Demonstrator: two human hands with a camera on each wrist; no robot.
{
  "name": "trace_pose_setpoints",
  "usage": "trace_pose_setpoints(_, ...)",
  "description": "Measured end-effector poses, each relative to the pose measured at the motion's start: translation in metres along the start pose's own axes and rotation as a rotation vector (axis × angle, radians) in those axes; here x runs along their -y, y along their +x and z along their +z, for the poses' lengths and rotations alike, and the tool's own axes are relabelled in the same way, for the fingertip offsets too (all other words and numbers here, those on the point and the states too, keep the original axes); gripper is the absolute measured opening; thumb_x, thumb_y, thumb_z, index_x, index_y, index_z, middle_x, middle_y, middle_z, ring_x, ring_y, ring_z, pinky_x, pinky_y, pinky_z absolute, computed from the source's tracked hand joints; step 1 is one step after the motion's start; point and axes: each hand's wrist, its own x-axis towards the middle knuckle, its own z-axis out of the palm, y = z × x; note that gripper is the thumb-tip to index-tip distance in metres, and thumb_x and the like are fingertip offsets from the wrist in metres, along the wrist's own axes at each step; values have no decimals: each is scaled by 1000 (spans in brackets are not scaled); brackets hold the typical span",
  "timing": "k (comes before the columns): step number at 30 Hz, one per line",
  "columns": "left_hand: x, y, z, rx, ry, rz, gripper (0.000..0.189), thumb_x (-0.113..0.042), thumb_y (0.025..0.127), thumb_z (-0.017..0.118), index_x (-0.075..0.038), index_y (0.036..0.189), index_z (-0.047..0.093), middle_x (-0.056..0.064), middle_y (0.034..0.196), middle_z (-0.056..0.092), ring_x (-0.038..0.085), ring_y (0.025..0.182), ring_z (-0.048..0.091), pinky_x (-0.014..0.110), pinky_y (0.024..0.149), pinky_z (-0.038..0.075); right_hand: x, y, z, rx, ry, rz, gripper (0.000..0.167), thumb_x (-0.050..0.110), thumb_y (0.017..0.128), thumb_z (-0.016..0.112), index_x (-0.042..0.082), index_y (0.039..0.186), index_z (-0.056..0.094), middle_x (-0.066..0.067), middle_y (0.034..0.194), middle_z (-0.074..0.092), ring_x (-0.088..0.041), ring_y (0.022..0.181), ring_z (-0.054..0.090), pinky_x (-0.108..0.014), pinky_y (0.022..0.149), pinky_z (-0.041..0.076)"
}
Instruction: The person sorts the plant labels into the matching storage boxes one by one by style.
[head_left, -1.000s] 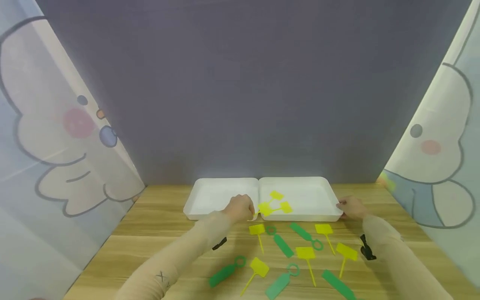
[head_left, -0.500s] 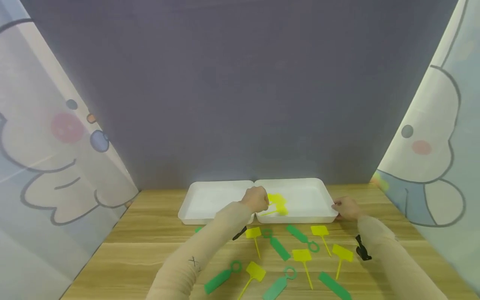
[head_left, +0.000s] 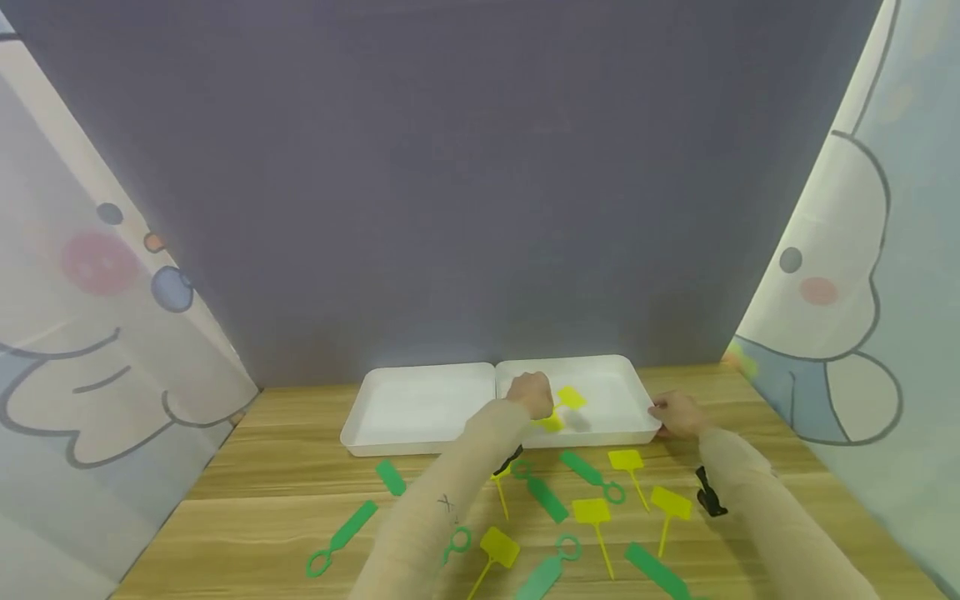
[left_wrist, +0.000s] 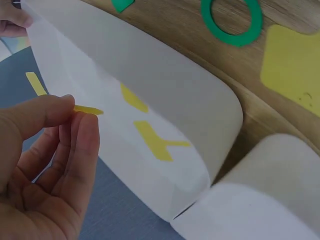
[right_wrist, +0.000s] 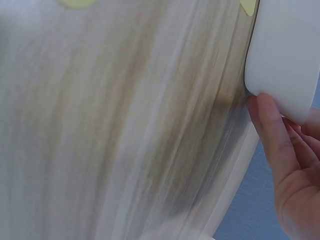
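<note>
My left hand [head_left: 531, 396] is over the right white tray [head_left: 611, 379]. Its thumb and forefinger pinch the stem of a yellow T-shaped plant label [left_wrist: 89, 109], whose flat head [head_left: 572, 397] shows past the knuckles in the head view. Below it, two yellow labels [left_wrist: 155, 141] lie on the tray floor in the left wrist view; in the head view the hand partly hides them. At the tray's right end, my right hand [head_left: 678, 414] grips the wall, fingers [right_wrist: 272, 122] against the outer corner and thumb near the rim.
A second white tray [head_left: 427, 400] stands against the right tray's left side. On the wooden table [head_left: 247, 475] in front lie several yellow labels [head_left: 592, 511] and several green ring-ended tags [head_left: 341, 537], some partly behind the left sleeve. A grey partition [head_left: 480, 208] rises behind the trays.
My left hand has moved right, from the seam between the trays to over the right tray, still pinching a yellow label. The right hand keeps its grip on the tray. The head view has shifted slightly.
</note>
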Motion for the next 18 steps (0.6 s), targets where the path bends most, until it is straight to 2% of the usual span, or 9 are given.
trace_pose_setpoints(2, -2, 4, 4, -8, 12, -15, 39, 2, 77, 53, -15, 50, 30, -5, 42, 26, 9, 40, 23, 19, 37, 22, 1, 0, 0, -1, -4, -5, 27, 0, 89, 46, -20, 107, 53, -30, 93, 60, -18, 70, 63, -30, 61, 56)
trace_pose_setpoints(4, -4, 6, 9, -8, 21, -40, 29, -1, 78, 56, -11, 56, 41, -4, 46, 33, 9, 42, 28, 19, 39, 26, 2, -1, 0, -6, -10, -14, 26, -1, 89, 45, -20, 105, 54, -30, 92, 60, -19, 70, 62, -30, 61, 55)
trace_pose_setpoints(8, -9, 6, 17, 11, 45, -93, 3, -5, 80, 60, -6, 78, 60, 0, 59, 49, 12, 50, 39, 20, 44, 34, 5, -3, 0, -10, -8, -20, 25, -1, 90, 46, -19, 104, 55, -30, 92, 61, -19, 70, 62, -30, 60, 55)
trace_pose_setpoints(18, -19, 7, 31, 9, -4, -162, 15, -9, 81, 63, -3, 95, 64, 4, 75, 60, 16, 63, 50, 23, 54, 43, 6, -4, 1, -11, -8, 3, 26, -1, 90, 46, -19, 107, 54, -29, 93, 60, -19, 71, 62, -30, 61, 55)
